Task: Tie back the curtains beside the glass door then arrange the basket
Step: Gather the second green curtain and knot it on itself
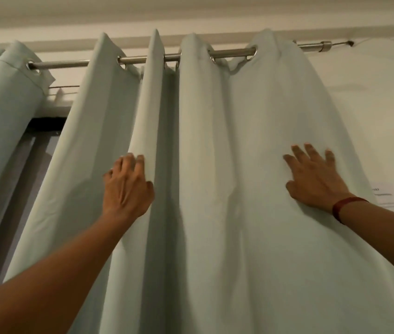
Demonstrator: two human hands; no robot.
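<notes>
Hanging untied, the curtain (215, 165) is spreading along the rod (142, 59), right of the door (29, 160). The left hand (128, 186) is gripping a curtain fold; the right hand (311, 182) is pressing flat, fingers (311, 151) spread. Gathering is judged underway; next, bunching folds together. Tie-back and basket are lying out of view.

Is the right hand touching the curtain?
Touching. The head view shows the right hand flat on the curtain, which creases around it.
</notes>
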